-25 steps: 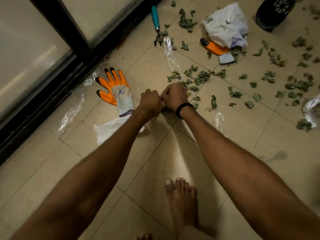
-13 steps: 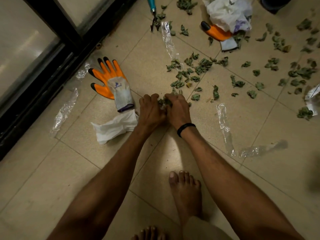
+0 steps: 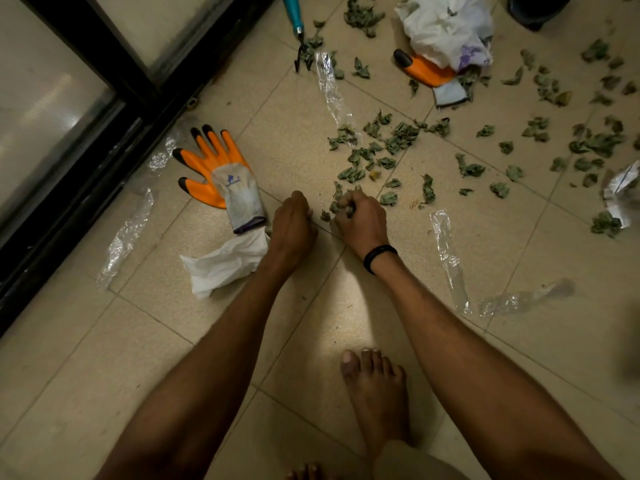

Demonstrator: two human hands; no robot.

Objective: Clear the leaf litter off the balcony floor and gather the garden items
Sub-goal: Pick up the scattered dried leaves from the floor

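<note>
Dry green leaves (image 3: pixel 393 136) lie scattered over the beige tiled floor (image 3: pixel 284 140), thickest ahead of my hands and to the right. My right hand (image 3: pixel 362 221), with a black wristband, is closed on a clump of leaves that pokes out between the fingers. My left hand (image 3: pixel 292 225) rests beside it as a fist, and nothing shows inside it. An orange and grey garden glove (image 3: pixel 216 171) lies flat to the left. A second orange glove (image 3: pixel 424 69) sticks out from under a white plastic bag (image 3: pixel 446 29). A teal-handled hand rake (image 3: pixel 295 26) lies at the top.
A crumpled white tissue (image 3: pixel 225 261) lies by my left wrist. Clear plastic strips (image 3: pixel 446 251) lie on the tiles. A black door frame (image 3: pixel 104 133) runs along the left. A black pot (image 3: pixel 536 8) stands top right, crumpled paper (image 3: pixel 623 192) at the right edge. My bare foot (image 3: pixel 377 393) stands below.
Both hands came down from raised fists onto the leaves, then drew apart. The right hand now grips a clump of leaves. The view has shifted slightly.
</note>
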